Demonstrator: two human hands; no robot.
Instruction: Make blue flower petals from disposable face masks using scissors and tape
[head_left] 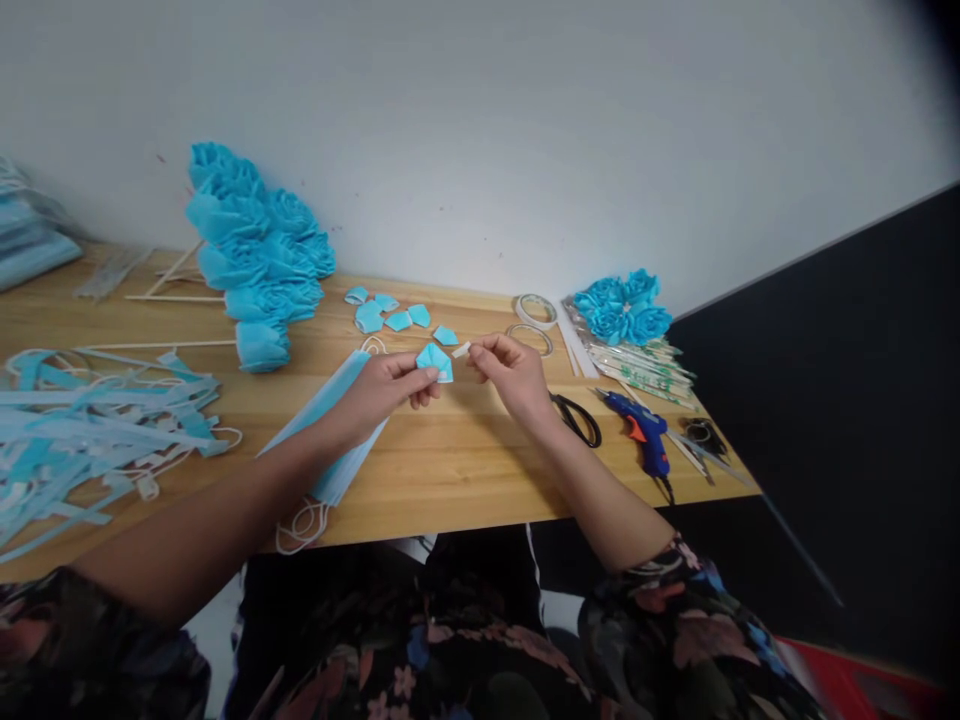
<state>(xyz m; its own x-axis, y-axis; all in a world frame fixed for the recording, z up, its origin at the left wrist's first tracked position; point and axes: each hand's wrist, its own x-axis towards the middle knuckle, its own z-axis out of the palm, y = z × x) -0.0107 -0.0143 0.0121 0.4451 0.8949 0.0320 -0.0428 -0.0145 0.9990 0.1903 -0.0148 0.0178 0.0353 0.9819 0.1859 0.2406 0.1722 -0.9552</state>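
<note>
My left hand [401, 382] pinches a small folded piece of blue mask fabric [433, 360] between thumb and fingers. Close to its right side, my right hand [514, 370] holds a short strip of whitish tape [461, 350] by one end. A small gap seems to separate the strip from the blue piece. Several similar blue folded pieces [369, 318] lie on the table just beyond my hands. Under my left forearm rests a blue face mask [349, 472] with white ear loops, partly covered by the arm.
Blue fabric roses [262, 240] on sticks are piled at the back left, near cut mask strips [97, 430]. To the right lie tape rolls [535, 311], black-handled scissors [577, 420], a blue glue gun [641, 425], and more roses [622, 308] over wrapped sticks [652, 370].
</note>
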